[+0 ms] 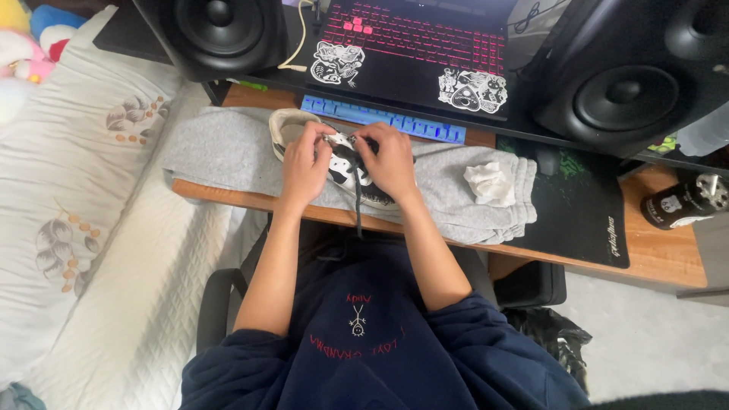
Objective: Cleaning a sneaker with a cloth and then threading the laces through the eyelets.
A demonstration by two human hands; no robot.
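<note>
**Both hands on a shoe's lace**

The left hand (306, 163) and right hand (392, 162) meet over a black-and-white shoe (343, 163) that lies on its side on a grey garment (228, 152) spread across the table (668, 254). Each hand has its fingers pinched together on the dark lace (358, 199) near the shoe's top; the fingertips of the two hands almost touch. One loose end of the lace hangs down below the hands, past the table's front edge.

The shoe's pale heel opening pokes out just beyond the left hand, on the far side. The garment runs under both hands and out to either side of them. On it, to the right of the right hand, lies a crumpled white tissue (490, 182).

Just beyond the hands sits a blue keyboard (395, 120), and past that a laptop (416, 53) with red-lit keys and stickers. Black speakers stand far left (216, 34) and far right (630, 72) of the hands. A black mat (581, 205) lies right of the tissue, with a dark can (683, 203) further right. Left of the left hand, off the table, is a white quilted bed (83, 212).
</note>
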